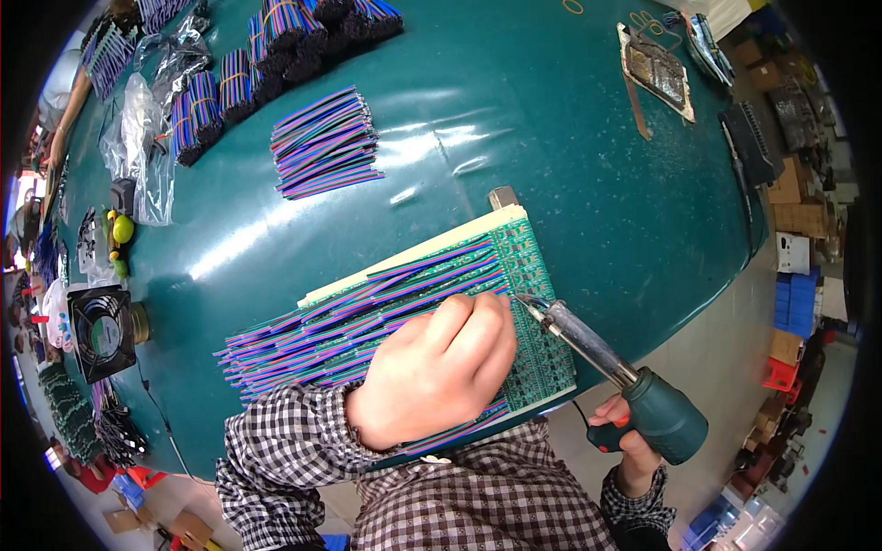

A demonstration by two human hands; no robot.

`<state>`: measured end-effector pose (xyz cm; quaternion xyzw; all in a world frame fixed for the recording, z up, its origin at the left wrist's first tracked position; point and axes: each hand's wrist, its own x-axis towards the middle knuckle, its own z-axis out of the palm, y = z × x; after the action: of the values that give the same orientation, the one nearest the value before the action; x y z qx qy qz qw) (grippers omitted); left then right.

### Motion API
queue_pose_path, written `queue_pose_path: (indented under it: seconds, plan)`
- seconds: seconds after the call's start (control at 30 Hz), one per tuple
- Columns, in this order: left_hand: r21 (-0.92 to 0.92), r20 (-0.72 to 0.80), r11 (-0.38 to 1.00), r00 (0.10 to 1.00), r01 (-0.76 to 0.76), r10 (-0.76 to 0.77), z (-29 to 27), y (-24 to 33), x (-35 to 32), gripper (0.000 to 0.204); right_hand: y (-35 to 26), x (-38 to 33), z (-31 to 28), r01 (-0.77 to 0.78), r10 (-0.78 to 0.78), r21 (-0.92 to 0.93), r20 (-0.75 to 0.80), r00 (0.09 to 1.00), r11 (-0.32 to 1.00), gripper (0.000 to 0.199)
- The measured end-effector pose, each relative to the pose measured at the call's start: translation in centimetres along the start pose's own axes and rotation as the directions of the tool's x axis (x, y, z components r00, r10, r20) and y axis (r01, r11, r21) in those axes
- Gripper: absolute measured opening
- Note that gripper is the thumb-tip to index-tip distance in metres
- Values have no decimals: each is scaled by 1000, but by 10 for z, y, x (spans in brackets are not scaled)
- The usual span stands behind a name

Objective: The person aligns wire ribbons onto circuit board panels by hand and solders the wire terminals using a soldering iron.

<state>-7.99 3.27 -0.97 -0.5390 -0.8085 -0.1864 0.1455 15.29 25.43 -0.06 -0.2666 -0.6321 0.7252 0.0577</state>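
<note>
- Bench point(560, 119), green and glossy, carries nearly everything I can see.
- Bundled wires point(285, 32) with black ends crowd its far left, banded in clumps.
- Circuit panel point(528, 253), green, lies in front of the person on a pale board point(413, 252); rows of coloured wires point(308, 335) fan leftward from it.
- Clear plastic bags point(145, 138) lie crumpled left of the bundles.
- Loose wires point(326, 147) make a flat pile beyond the panel, well apart from it.
- Soldering gun point(669, 418) slants over the panel's right side, hiding some of it, its tip near the left fingertips.
- Black fan point(99, 335) stands at the left edge.
- Left hand point(436, 372) blocks my view of the middle wires; its fingers bend down together, and I cannot tell whether they pinch a wire.
- Right hand point(629, 441) has its fingers closed around the gun's handle.
- Stained plate point(657, 73) lies far right.
- Metal block point(503, 197) sits against the pale board's far corner.
- Rubber band point(572, 6) lies at the far edge.
</note>
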Motion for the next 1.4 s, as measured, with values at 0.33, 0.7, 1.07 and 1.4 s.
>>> queue_pose_path:
  seconds: [0.33,0.7,1.07,1.4]
  plan:
    - [-49,28,996,997,70,-69,-2,3,1,36,-4,5,2,3,-1,-109,18,1000,994,71]
    - [-48,16,997,998,68,-67,-1,3,0,35,-5,1,9,2,-3,-16,-84,996,1000,75]
    - [-50,18,997,998,65,-64,-2,3,1,35,4,-6,-2,44,-51,-220,-27,998,975,74]
    - [-52,36,997,998,57,-55,-3,2,2,36,-7,-1,11,-45,34,-101,-104,994,994,71]
